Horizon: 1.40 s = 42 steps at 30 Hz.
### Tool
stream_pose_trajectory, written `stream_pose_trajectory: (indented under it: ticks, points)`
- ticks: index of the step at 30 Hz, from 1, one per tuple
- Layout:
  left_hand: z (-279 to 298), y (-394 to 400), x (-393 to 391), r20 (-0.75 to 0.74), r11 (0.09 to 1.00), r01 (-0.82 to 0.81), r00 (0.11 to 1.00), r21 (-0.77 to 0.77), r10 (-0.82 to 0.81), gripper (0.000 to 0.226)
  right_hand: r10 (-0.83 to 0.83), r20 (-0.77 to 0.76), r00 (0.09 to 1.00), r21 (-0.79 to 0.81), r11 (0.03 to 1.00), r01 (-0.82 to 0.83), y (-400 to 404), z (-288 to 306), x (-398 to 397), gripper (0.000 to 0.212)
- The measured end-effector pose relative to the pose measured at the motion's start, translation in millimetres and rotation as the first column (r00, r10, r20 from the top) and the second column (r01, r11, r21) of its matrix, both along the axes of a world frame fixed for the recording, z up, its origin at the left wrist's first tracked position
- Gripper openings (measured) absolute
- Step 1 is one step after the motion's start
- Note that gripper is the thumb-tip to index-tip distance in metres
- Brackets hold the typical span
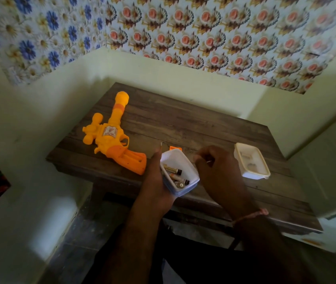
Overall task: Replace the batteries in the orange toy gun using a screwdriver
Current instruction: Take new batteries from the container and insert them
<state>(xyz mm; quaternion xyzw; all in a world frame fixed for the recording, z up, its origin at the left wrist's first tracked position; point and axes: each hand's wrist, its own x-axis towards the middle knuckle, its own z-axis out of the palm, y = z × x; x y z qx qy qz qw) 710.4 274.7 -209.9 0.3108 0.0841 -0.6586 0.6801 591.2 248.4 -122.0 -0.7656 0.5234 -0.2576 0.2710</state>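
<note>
Orange toy gun (111,138) lies flat on the table (204,128) up-left of both hands, barrel pointing away, grip toward the left hand (154,177), which is nearer and holds the white container (180,173) of batteries (176,175) with fingers curled round it. Right hand (218,167) hovers just right of the container, fingers curled, pinching something thin, possibly the screwdriver; can't tell. Sticker on the gun is unreadable; lid (252,163) sits further right.
</note>
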Motion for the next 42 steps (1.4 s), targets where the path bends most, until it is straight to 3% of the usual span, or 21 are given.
stream_pose_trajectory:
  ticks: [1,4,7,12,14,18,20,22,27,31,34,40,42]
  points:
    - [0.7,0.7,0.1,-0.005,0.999,0.020,1.000,-0.032,-0.021,0.061,0.010,-0.020,1.000,0.040,0.999,-0.009,2.5,-3.4,-2.3,0.003]
    - [1.6,1.7,-2.0,-0.020,0.998,0.057,0.998,-0.025,-0.058,0.066,0.058,-0.074,0.996,0.128,0.991,-0.048,10.9,-16.6,-4.8,0.031]
    - [5.8,4.1,-2.2,-0.043,0.997,0.066,0.997,-0.031,-0.068,0.067,0.098,0.004,0.995,0.139,0.986,-0.098,24.3,-20.4,-7.9,0.045]
    - [9.0,6.1,-0.8,-0.071,1.000,0.023,0.997,0.017,-0.022,0.069,0.114,0.007,0.994,0.007,0.993,-0.114,35.4,-26.1,-9.4,0.017]
    - [13.3,6.7,-3.5,-0.074,0.999,0.034,0.997,0.002,-0.034,0.067,0.078,0.042,0.996,0.046,0.996,-0.080,30.3,-27.8,-7.7,0.022]
    - [15.9,8.9,-9.2,-0.039,0.994,0.076,0.996,-0.072,-0.079,0.059,0.088,0.030,0.996,-0.048,0.995,-0.087,19.0,-30.1,-1.4,0.015]
    - [15.8,10.2,-9.6,0.003,0.990,0.102,0.995,-0.102,-0.102,0.060,0.121,-0.012,0.993,-0.030,0.992,-0.121,15.1,-27.9,2.6,0.024]
    - [17.1,11.2,-9.9,0.025,0.985,0.110,0.994,-0.130,-0.108,0.059,0.122,0.043,0.992,-0.010,0.992,-0.122,11.5,-24.2,6.7,0.024]
    - [22.7,12.4,-12.7,0.079,0.974,0.185,0.981,-0.131,-0.175,0.058,0.049,0.051,0.998,-0.094,0.995,-0.044,9.1,-31.2,12.9,0.030]
    - [20.6,11.6,-11.5,0.088,0.970,0.187,0.981,-0.155,-0.175,0.064,0.000,0.089,0.996,-0.026,1.000,0.002,4.6,-33.6,9.2,0.037]
    - [20.6,12.5,-11.6,0.080,0.951,0.214,0.976,-0.222,-0.201,0.072,-0.082,0.152,0.985,-0.003,0.996,0.084,3.1,-31.0,2.9,0.025]
    - [26.2,14.3,-14.5,0.036,0.962,0.198,0.980,-0.186,-0.195,0.053,-0.168,0.230,0.959,0.064,0.986,0.157,-1.8,-29.8,-9.2,0.013]
    - [27.2,13.2,-14.0,0.006,0.970,0.179,0.984,-0.164,-0.180,0.058,-0.200,0.257,0.945,0.058,0.980,0.192,-6.1,-25.4,-14.0,0.012]
